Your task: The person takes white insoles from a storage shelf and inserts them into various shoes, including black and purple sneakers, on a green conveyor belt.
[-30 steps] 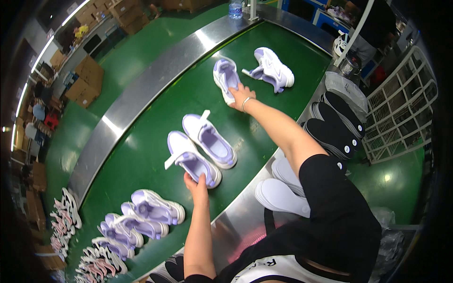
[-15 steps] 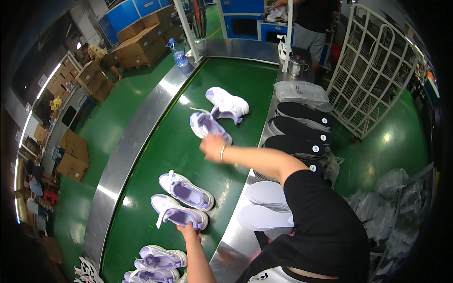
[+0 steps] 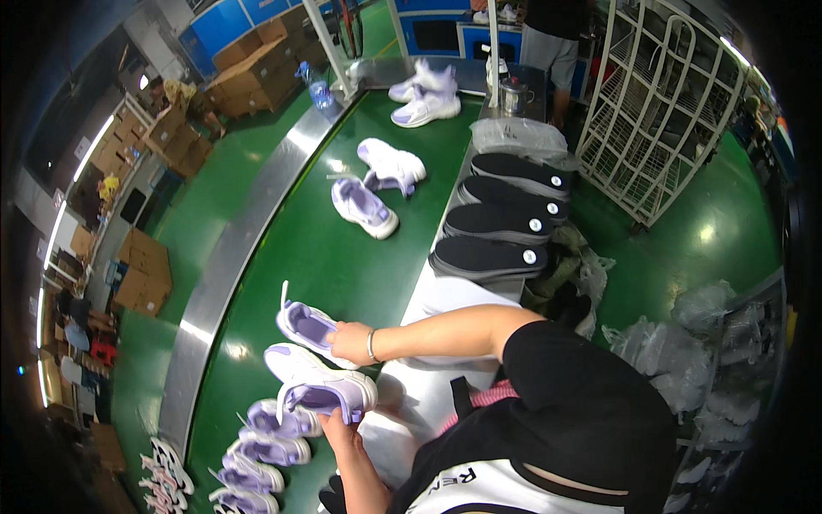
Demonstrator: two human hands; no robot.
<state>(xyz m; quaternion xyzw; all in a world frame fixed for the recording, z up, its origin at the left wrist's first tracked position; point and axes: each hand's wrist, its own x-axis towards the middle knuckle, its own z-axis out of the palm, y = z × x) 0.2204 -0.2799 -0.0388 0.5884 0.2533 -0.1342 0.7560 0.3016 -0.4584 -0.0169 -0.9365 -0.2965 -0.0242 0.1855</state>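
My left hand point(image 3: 337, 428) grips the heel of a white and lilac sneaker point(image 3: 312, 370), which is tilted above the green belt. Beside it, my right hand point(image 3: 349, 342) has its fingers closed round the heel end of the matching sneaker point(image 3: 302, 324). One strap or tongue pull on that sneaker sticks upward. Farther along the belt lie two more of these shoes, one upright sneaker point(image 3: 366, 208) touching or close to another on its side point(image 3: 392, 164). Several similar sneakers point(image 3: 272, 448) line up nearer to me, left of my left hand.
Stacks of black insoles point(image 3: 495, 221) and a pale insole stack point(image 3: 454, 295) lie on the metal ledge at right. A wire cage trolley point(image 3: 659, 111) stands beyond. The belt's metal rim point(image 3: 231, 248) curves along the left, with a water bottle point(image 3: 318, 91) on it.
My right hand has come back from the far pair to the near pair's other shoe. The shoe in my left hand has risen and tilted. Another pair now shows at the belt's far end.
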